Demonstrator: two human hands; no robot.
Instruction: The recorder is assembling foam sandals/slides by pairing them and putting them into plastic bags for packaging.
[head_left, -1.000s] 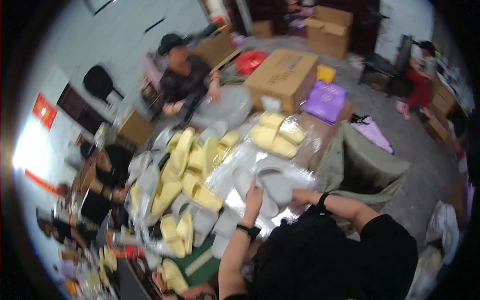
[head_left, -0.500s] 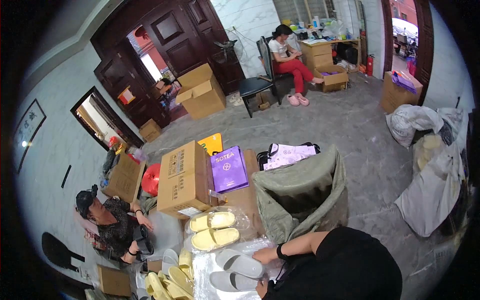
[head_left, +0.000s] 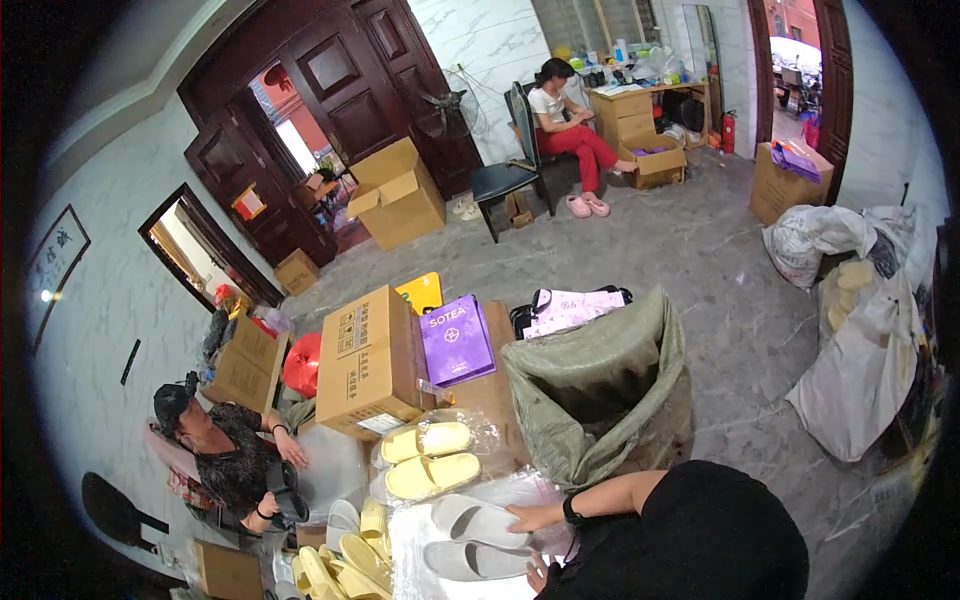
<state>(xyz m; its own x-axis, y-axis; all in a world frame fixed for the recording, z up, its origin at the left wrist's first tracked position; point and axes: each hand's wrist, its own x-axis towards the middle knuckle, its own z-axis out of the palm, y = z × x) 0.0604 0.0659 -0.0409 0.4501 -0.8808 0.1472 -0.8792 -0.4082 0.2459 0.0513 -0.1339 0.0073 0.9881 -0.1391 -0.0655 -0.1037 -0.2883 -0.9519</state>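
Right hand [head_left: 538, 517] touched upper slipper [head_left: 485, 524] at its heel, left hand [head_left: 537, 574], partly cut off, by lower slipper [head_left: 480, 562]; grips couldn't be told. Step looked like handling the grey pair on shiny plastic [head_left: 408, 535]; next move likely called for light, even contact. Slippers looked smooth, matte, thick-soled, round-toed

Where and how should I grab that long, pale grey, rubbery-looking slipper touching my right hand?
Probably by the end nearest you, coming from your side, thumb on top: the long, pale grey slipper lies flat with that end toward you, and your right hand touches it.
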